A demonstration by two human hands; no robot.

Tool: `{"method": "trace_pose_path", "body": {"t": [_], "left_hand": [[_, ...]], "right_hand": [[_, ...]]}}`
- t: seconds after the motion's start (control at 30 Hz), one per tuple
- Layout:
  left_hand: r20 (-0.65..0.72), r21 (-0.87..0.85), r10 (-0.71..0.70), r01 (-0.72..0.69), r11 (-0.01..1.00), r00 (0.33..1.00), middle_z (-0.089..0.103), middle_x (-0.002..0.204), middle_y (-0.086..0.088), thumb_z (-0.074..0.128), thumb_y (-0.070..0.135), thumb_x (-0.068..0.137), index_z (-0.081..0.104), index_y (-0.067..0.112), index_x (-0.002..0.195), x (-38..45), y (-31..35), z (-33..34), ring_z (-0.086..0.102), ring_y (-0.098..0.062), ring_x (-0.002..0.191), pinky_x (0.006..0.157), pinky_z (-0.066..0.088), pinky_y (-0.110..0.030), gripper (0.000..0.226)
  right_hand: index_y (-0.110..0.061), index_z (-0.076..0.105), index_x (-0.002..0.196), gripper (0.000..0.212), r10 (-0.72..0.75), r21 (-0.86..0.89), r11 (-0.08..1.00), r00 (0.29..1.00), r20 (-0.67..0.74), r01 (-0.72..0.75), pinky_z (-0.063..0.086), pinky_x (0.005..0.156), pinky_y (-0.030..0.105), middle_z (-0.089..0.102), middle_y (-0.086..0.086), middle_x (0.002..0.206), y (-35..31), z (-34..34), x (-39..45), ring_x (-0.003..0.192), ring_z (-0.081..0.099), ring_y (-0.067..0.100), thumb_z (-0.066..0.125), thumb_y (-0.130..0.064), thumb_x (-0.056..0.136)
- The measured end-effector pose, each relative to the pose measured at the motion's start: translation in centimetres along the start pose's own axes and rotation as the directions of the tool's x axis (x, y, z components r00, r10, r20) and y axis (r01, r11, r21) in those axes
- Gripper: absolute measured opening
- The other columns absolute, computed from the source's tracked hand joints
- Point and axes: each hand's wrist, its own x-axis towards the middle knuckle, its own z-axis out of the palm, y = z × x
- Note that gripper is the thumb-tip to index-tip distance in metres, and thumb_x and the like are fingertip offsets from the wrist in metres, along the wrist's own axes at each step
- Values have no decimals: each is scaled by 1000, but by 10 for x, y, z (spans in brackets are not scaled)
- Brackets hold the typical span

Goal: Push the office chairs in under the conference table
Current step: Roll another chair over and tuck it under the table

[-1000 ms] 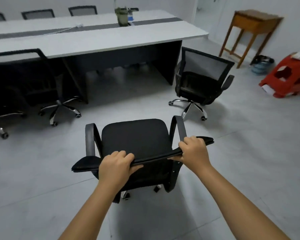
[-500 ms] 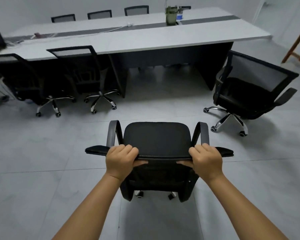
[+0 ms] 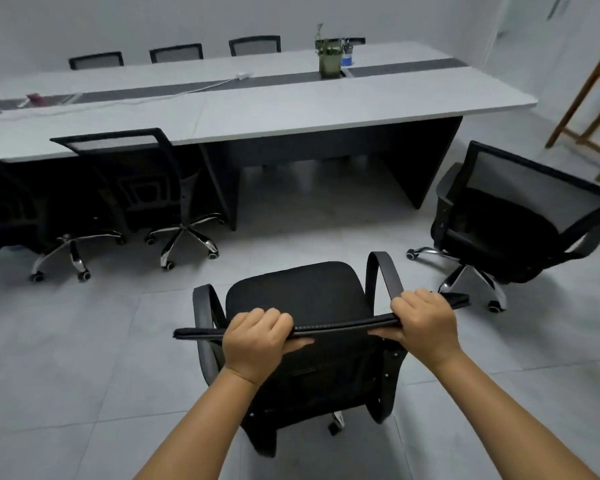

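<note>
A black office chair [image 3: 302,292] stands on the floor right in front of me, facing the long white conference table [image 3: 291,112]. My left hand [image 3: 253,341] grips the top edge of its backrest left of centre. My right hand [image 3: 425,323] grips the same edge near its right end. A second black mesh chair [image 3: 520,216] stands loose at the right, past the table's end, turned at an angle. Two more black chairs [image 3: 136,181] are tucked under the near edge at the left.
Three chair backs [image 3: 175,51] show behind the table's far side. A potted plant [image 3: 328,57] and a white cable lie on the tabletop. A wooden stand [image 3: 596,109] is at the far right. Grey tiled floor lies between my chair and the table.
The view has swung a little back to the right. The chair in my hands has turned slightly, its right side now further forward. Both hands keep their grip on the backrest.
</note>
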Motion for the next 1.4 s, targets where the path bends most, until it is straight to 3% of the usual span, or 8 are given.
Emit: {"method": "trace_pose_path", "body": {"t": [0.17, 0.27, 0.4, 0.73, 0.93, 1.07, 1.23, 1.4], "left_hand": [[37, 1, -35, 35, 999, 999, 44, 43, 3, 27, 63, 88, 32, 20, 63, 16, -60, 51, 43, -15, 39, 53, 23, -25, 50], [72, 2, -53, 53, 999, 996, 44, 44, 2, 24, 64, 87, 29, 18, 63, 27, -97, 86, 43, -16, 41, 54, 23, -25, 52], [101, 14, -60, 59, 998, 993, 45, 44, 1, 22, 64, 88, 41, 16, 56, 53, -134, 135, 43, -18, 40, 55, 20, -24, 60], [171, 19, -104, 102, 995, 980, 45, 44, 1, 23, 64, 88, 47, 13, 49, 138, -173, 264, 44, -18, 40, 55, 21, -25, 68], [190, 41, -148, 142, 989, 971, 49, 48, 3, 24, 60, 91, 44, 19, 63, 180, -192, 338, 46, -16, 45, 56, 23, -24, 53], [218, 85, -156, 140, 986, 963, 48, 46, 3, 22, 61, 90, 50, 16, 52, 223, -223, 390, 48, -17, 43, 56, 21, -25, 65], [222, 91, -157, 140, 986, 962, 46, 44, 4, 20, 62, 90, 50, 16, 48, 257, -259, 452, 46, -15, 40, 55, 20, -25, 69], [217, 64, -129, 118, 991, 968, 44, 43, 3, 21, 63, 89, 47, 16, 47, 290, -314, 509, 45, -16, 40, 54, 20, -25, 68]], "right_hand": [[-12, 40, 47, 67, 35, -4, 999, 999, 17, -35, 18, 51, 27, 39, 3, 43, -17, 56, 46, 40, 38, 21, 32, -67, 83], [-12, 41, 46, 67, 56, -15, 998, 998, 18, -55, 25, 45, 25, 40, 2, 43, -24, 90, 74, 40, 39, 21, 31, -67, 84], [-14, 40, 46, 66, 49, -47, 998, 999, 19, -48, 26, 40, 24, 40, 1, 43, -17, 139, 116, 39, 40, 20, 29, -66, 85], [-15, 43, 46, 64, -20, -13, 1000, 999, 36, 20, 29, 40, 24, 41, -1, 43, 69, 269, 208, 40, 40, 17, 31, -64, 86], [-14, 44, 47, 66, -44, 3, 999, 998, 33, 44, 22, 50, 25, 41, 0, 44, 121, 347, 264, 41, 41, 19, 29, -65, 86], [-14, 44, 47, 67, -38, 19, 999, 999, 32, 37, 29, 42, 25, 41, 0, 44, 144, 396, 307, 41, 41, 19, 28, -65, 86], [-14, 45, 47, 66, -60, 20, 998, 998, 19, 60, 19, 52, 26, 42, 0, 44, 165, 461, 358, 42, 41, 19, 29, -66, 86], [-14, 43, 48, 66, -72, 46, 997, 996, 54, 69, 17, 52, 27, 40, 0, 45, 169, 520, 408, 42, 40, 18, 28, -66, 85]]}}
